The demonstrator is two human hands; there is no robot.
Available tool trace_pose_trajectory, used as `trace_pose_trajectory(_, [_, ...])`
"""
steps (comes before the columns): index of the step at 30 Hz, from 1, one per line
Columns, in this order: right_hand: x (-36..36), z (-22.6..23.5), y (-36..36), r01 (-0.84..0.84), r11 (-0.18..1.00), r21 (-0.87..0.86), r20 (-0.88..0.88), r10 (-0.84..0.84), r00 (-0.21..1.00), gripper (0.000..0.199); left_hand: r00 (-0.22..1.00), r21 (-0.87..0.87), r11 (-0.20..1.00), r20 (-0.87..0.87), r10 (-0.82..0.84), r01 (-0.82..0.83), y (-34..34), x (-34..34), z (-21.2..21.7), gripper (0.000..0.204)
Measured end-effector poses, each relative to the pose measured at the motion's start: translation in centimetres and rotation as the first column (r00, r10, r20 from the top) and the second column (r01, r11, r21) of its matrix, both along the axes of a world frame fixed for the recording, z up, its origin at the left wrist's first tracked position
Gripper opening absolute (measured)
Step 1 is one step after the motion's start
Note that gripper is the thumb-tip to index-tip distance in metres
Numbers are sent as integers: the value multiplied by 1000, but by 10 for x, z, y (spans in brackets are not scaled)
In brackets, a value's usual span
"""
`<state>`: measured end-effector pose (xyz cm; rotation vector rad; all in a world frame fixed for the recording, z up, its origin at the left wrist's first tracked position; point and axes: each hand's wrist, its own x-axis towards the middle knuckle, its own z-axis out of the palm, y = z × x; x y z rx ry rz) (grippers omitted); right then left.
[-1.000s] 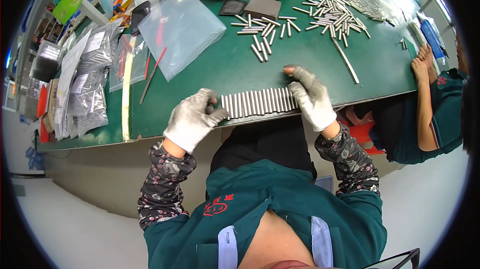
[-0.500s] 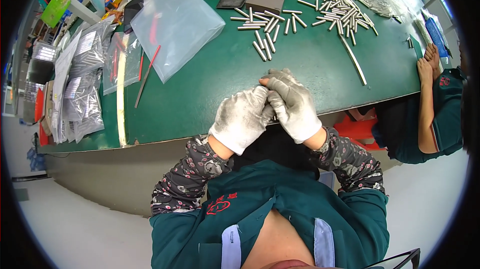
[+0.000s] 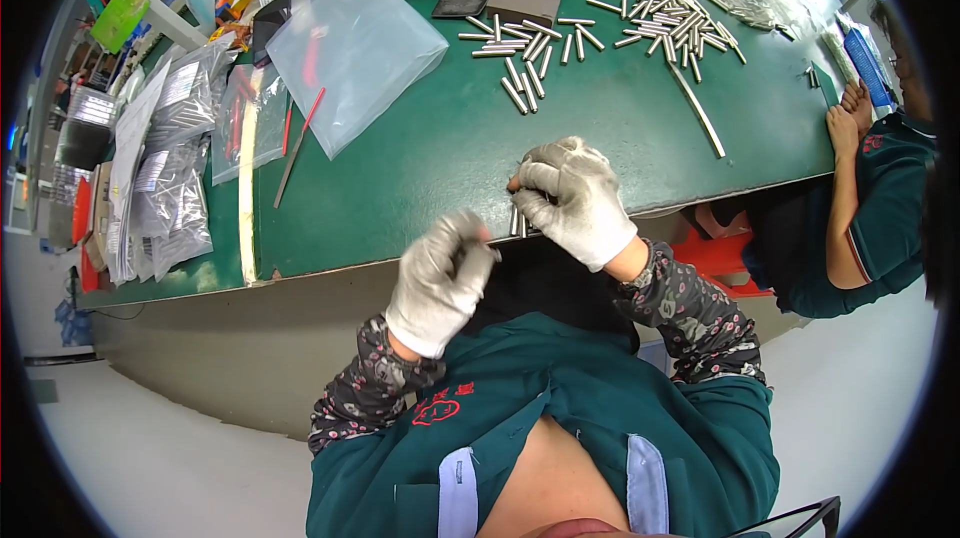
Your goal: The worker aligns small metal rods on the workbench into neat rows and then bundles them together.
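My right hand (image 3: 575, 200), in a white glove, is closed around a bunch of short metal rods (image 3: 517, 222) at the near edge of the green table (image 3: 420, 168); only the rods' lower ends show below the fingers. My left hand (image 3: 440, 278), also gloved, hangs just off the table edge below and left of the bunch, fingers curled; it is blurred and I see nothing in it. Several loose metal rods (image 3: 530, 58) lie scattered farther back on the table.
A clear plastic bag (image 3: 355, 48) lies at the back left, with filled silver bags (image 3: 165, 168) stacked at the left edge. A long metal bar (image 3: 697, 111) lies right of centre. Another person's arm (image 3: 845, 178) rests on the table's right end.
The flat row of rods was pushed together into a bunch between both hands. Now my right hand holds the bunch alone and my left hand has dropped away to the lower left.
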<state>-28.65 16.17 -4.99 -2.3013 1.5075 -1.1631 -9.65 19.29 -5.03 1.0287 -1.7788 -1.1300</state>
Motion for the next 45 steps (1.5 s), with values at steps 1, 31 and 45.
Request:
trace_pose_trajectory(1, [0, 1, 0, -38, 999, 19, -10, 38, 999, 7, 991, 132, 986, -98, -93, 106, 6, 3, -4, 17])
trace_pose_trajectory(31, [17, 32, 35, -424, 737, 526, 743, -156, 651, 30, 687, 715, 410, -684, 244, 566, 11, -42, -9, 11])
trace_pose_trajectory(45, [18, 53, 21, -642, 766, -30, 972, 171, 158, 48, 815, 526, 770, -580, 13, 362, -24, -24, 21, 21])
